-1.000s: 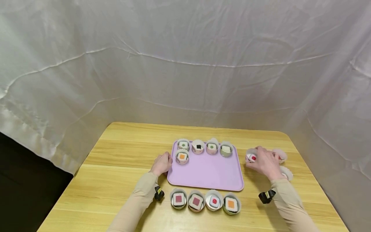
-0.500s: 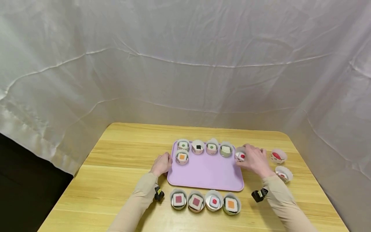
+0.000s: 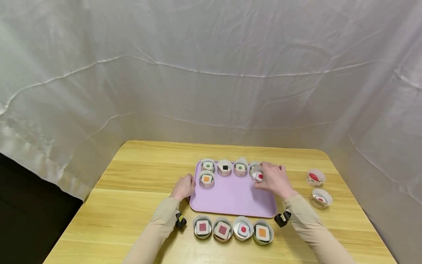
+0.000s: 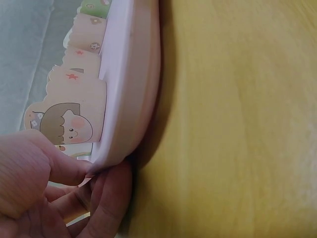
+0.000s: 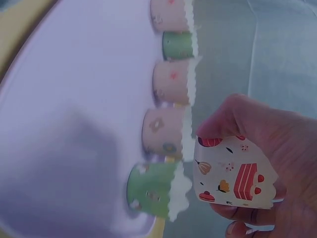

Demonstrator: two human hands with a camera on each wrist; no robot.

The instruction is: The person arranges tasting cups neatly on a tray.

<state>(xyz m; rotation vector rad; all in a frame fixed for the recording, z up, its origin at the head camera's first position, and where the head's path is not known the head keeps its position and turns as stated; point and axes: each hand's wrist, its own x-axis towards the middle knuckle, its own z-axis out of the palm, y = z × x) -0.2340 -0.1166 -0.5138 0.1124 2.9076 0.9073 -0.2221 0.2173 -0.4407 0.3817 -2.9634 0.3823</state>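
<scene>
My right hand (image 3: 274, 179) holds a paper baking cup (image 5: 233, 173) printed with cakes, above the tray's far right part. Inside this cup is a white square piece with a red centre (image 3: 259, 176), like a sushi roll. A lilac tray (image 3: 227, 200) lies on the table. At its left edge my left hand (image 3: 183, 187) pinches the rim, with the thumb (image 4: 69, 168) on top and fingers underneath. Several filled cups line the tray's far edge, including a green cup (image 5: 153, 191) partly covered by the held one in the head view. Another cup with an orange-centred piece (image 3: 206, 179) sits at the left.
In front of the tray stands a row of several filled cups, among them one with a red centre (image 3: 243, 230). To the right are a cup with a red filling (image 3: 315, 178) and another cup (image 3: 320, 198). Grey cloth (image 3: 211, 91) hangs behind the wooden table (image 3: 148, 165).
My right hand has carried the cup with the red-centred piece leftward, from the table's right side to over the tray. The left hand has stayed at the tray's left rim.
</scene>
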